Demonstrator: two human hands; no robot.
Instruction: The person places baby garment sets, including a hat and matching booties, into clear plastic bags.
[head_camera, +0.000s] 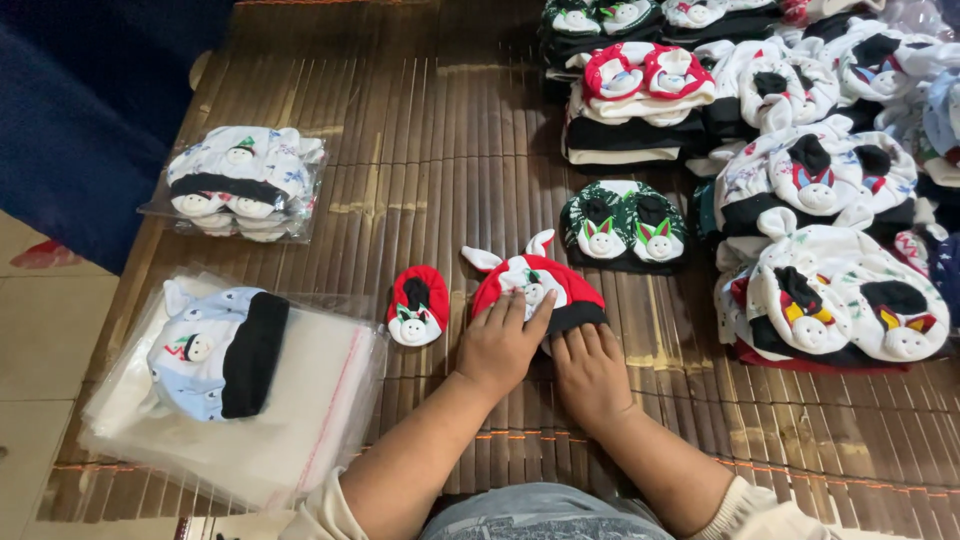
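Hands x2, red hat x1

Sealed clear bag: upper left on the bamboo mat; flat, transparent plastic pouch holding white baby garments with a black band and small round snowman faces.
Stack of clear bags: lower left, at the mat's edge; flat, rectangular, glossy transparent sleeves piled loosely, one with a thin red strip.
On the stack: a pale blue cap with a black band.
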